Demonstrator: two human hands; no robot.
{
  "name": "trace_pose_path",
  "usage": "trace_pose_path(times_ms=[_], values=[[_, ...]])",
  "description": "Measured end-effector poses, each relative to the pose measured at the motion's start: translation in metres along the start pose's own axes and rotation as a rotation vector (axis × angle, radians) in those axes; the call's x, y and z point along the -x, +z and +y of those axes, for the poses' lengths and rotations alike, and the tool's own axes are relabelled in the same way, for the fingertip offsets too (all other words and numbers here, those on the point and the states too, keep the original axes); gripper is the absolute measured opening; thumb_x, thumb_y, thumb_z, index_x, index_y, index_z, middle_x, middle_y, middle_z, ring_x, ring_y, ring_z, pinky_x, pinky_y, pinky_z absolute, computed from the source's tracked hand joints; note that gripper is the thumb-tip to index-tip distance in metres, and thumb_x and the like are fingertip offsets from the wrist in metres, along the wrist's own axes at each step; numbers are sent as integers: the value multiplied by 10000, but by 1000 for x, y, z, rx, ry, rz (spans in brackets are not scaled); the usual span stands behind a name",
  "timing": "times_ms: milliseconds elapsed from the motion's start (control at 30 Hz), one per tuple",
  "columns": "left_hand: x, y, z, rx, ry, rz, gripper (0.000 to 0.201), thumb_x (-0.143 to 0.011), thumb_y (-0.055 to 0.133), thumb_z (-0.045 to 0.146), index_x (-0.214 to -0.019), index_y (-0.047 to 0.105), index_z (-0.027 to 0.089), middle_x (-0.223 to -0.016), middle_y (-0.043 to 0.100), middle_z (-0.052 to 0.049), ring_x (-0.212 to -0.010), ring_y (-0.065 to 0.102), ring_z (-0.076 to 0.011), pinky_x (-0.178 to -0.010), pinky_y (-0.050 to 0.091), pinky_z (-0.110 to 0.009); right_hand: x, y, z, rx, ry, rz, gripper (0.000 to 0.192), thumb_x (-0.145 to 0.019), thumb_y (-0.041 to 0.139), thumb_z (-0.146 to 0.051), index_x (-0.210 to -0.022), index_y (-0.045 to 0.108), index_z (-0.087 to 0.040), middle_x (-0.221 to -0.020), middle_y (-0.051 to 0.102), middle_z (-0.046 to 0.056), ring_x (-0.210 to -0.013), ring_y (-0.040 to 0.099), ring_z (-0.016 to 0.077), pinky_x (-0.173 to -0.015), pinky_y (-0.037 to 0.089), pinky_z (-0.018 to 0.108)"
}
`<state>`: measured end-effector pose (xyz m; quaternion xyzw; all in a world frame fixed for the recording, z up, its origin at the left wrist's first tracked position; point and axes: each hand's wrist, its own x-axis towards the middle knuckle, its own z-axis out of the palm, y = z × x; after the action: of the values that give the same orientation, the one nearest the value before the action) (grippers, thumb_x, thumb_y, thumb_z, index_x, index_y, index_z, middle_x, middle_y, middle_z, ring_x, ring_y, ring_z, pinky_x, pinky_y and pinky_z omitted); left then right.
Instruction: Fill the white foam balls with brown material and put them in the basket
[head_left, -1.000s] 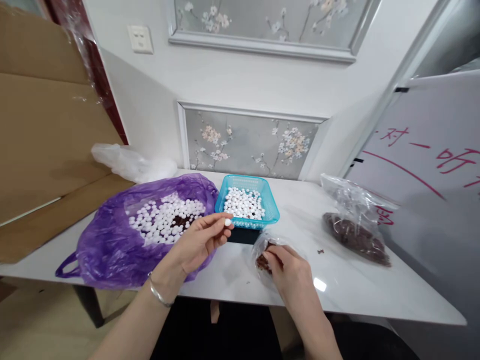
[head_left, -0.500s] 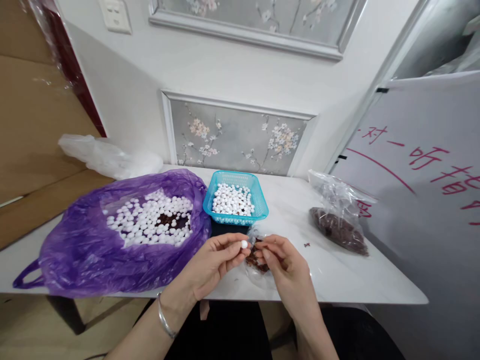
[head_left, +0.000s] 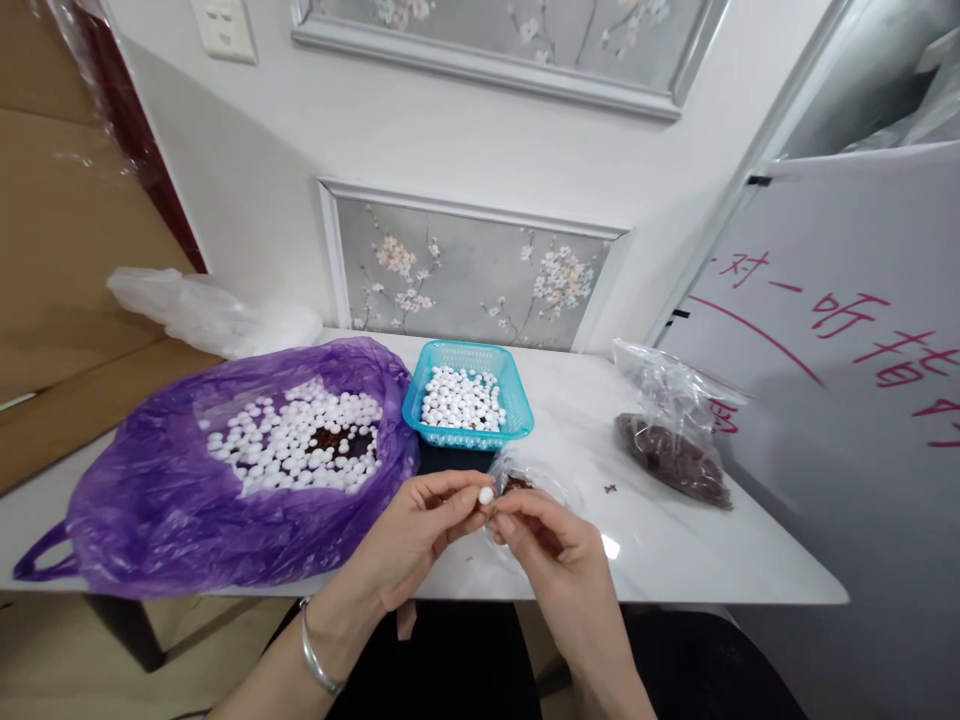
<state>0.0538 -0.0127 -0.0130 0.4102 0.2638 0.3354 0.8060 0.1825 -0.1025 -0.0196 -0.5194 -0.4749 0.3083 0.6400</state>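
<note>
A small white ball (head_left: 486,495) is pinched between the thumb and fingertips of my left hand (head_left: 431,520), which wears a silver bangle. Close against it, my right hand (head_left: 551,535) is closed at the fingertips; whatever it pinches is too small to make out. Beneath my hands lies an open clear plastic bag (head_left: 551,482) with small reddish-brown pieces (head_left: 517,483) in it, partly hidden by my right hand. Just behind stands a turquoise basket (head_left: 517,385) holding many white balls (head_left: 461,400).
At left a purple plastic bag (head_left: 150,500) lies spread open with white balls and brown bits inside. A clear bag of brown material (head_left: 675,460) rests at right, near a tiny brown piece (head_left: 610,489). Behind the white table (head_left: 750,560) are a wall and a whiteboard (head_left: 840,400).
My right hand has moved left, bringing its fingertips up to the white ball. My left hand still holds the ball in nearly the same place.
</note>
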Motion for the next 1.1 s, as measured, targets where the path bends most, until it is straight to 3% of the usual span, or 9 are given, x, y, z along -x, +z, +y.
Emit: trace_pose_path(times_ms=[267,700,1100], values=[[3,1,-1,-48,54,-9,186,-675,857,276,-813,795,168,-791,748,-29,-745,648,-122,-758,516,-218,2,3,1,-134,112,50,258,-843,718,-278,-996,512,-249,-811,697,-36,-758,659,118,-713,514,217],[5,-16,-4,-370,155,-23,159,-795,756,335,-894,797,217,-881,768,-29,-836,639,-162,-802,486,-253,3,5,4,-167,129,-8,284,-854,719,-308,-1006,486,-248,-781,665,-58,-710,597,92,-678,466,208],[11,-11,0,-528,253,38,139,-801,741,318,-869,809,218,-880,788,-40,-847,658,-192,-781,491,-251,1,8,1,-159,148,-2,298,-839,728,-323,-1004,492,-248,-763,660,-56,-693,580,92,-654,460,205]])
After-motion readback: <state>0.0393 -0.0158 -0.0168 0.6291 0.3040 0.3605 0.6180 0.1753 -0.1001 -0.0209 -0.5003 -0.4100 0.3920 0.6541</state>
